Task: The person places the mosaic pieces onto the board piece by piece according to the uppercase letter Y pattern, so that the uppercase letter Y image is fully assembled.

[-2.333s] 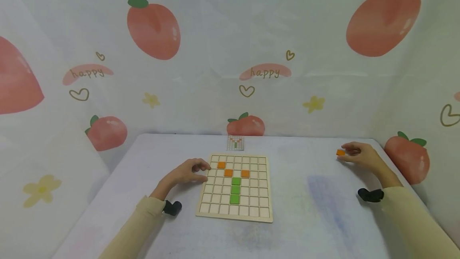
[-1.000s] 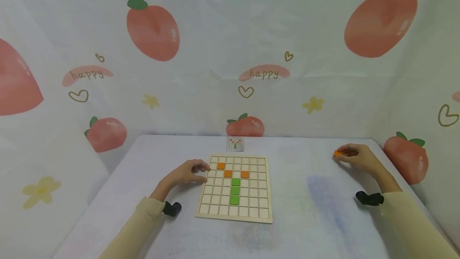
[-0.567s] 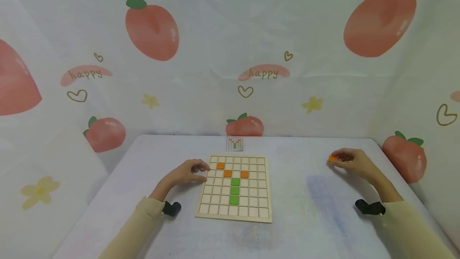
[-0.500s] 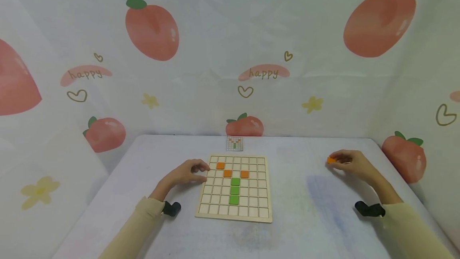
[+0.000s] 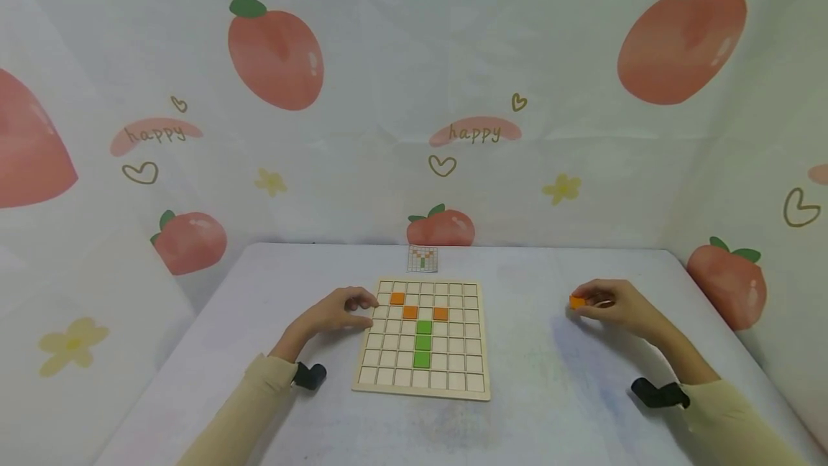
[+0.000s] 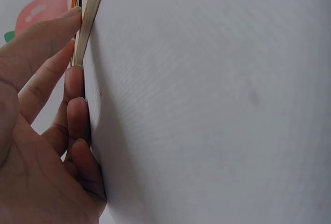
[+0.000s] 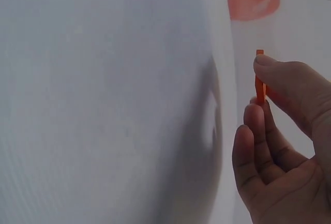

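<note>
A wooden grid board (image 5: 453, 393) lies on the white table, with three orange tiles (image 5: 410, 313) and three green tiles (image 5: 422, 342) in its squares. My left hand (image 5: 333, 310) rests at the board's left edge, its fingers loosely bent. In the left wrist view the tips of the thumb (image 6: 59, 25) and index finger meet the side of the board's frame (image 6: 92, 12). Well to the right of the board, my right hand (image 5: 617, 302) pinches another orange tile (image 5: 577, 303) between thumb and fingers, above the table. The right wrist view shows this orange tile (image 7: 260, 81) edge-on.
Behind the board lies a small card (image 5: 422, 259) printed with a grid pattern of orange and green squares. A white curtain with peach prints (image 5: 274, 56) closes off the back and sides of the table (image 5: 517, 408). Each wrist wears a black camera (image 5: 310, 376).
My right hand has come leftward and nearer to me from the table's far right, bringing the pinched orange tile along. The left hand and the board have stayed in place.
</note>
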Tool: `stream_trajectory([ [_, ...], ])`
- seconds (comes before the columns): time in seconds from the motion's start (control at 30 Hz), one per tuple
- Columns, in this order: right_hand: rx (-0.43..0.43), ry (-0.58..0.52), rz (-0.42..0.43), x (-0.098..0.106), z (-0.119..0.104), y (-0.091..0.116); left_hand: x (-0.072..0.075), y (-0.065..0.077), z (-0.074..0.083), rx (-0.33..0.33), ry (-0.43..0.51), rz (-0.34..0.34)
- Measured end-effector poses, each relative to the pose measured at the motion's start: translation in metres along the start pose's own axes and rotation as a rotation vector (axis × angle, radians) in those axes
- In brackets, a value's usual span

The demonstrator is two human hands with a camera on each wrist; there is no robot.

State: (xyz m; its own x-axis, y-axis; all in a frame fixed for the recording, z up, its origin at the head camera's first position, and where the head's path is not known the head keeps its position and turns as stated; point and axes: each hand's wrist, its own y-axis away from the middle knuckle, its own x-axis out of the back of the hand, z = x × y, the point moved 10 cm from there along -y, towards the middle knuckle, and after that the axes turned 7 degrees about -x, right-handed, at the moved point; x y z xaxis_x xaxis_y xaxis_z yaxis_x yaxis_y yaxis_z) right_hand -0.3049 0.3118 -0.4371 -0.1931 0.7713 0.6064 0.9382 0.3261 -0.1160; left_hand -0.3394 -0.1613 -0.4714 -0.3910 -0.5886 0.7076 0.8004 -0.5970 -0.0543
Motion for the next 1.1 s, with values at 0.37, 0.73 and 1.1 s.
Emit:
stream_trajectory([
  [0.37,0.062,-0.032,-0.062,-0.028,-0.021,-0.008,-0.001,-0.002,0.0,0.008,0.001,0.001],
  [0.73,0.083,-0.041,-0.094,-0.058,-0.04,-0.022,-0.002,0.0,-0.002,0.01,0.008,0.0],
  [1.1,0.094,-0.055,-0.124,-0.09,-0.058,-0.04,-0.001,0.001,0.003,-0.008,-0.007,-0.001],
])
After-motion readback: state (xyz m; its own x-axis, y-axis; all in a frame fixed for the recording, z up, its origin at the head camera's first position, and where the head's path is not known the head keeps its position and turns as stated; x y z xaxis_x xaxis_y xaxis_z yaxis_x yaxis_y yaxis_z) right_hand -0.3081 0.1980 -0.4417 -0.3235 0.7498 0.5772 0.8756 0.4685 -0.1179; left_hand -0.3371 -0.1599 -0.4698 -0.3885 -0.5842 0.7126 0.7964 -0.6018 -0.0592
